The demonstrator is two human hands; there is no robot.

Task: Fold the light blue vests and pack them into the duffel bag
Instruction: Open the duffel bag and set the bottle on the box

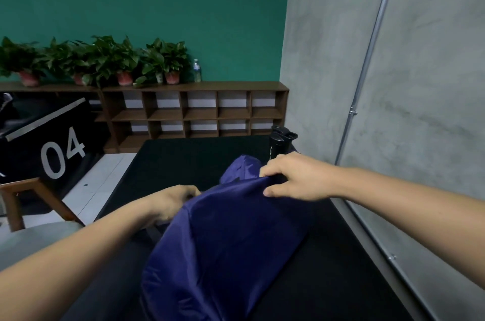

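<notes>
**Green-walled room, black table: two bare hands on a navy duffel bag**

A teal wall stands at the back and a rough grey wall runs down the right. Along the far wall at 11 o'clock, a low wooden cubby shelf [194,111] carries potted plants [105,61] and a clear water bottle [196,70]. A black table [178,160] fills the middle of the view. On its far right corner, at 1 o'clock, stands a black flask [278,146].

The duffel bag [231,236] lies slumped on the table, running from the centre down toward 6 o'clock. It is dark blue and has a slight sheen. No light blue vests can be seen anywhere.

The right hand [294,176], at 2 o'clock, pinches a bunched fold at the bag's top edge, thumb below and fingers curled over it. The left hand [170,202], at 9 o'clock, is curled against the bag's left edge. Its fingertips are hidden by the cloth, so I cannot tell whether it grips.

The bag looks like thin nylon: light, limp and probably slippery, with creases wherever it is pulled. It will likely sag shut unless held. The best hold appears to be the rim of the opening, one hand on each side, pulling the sides apart. The opening itself is not visible.
</notes>
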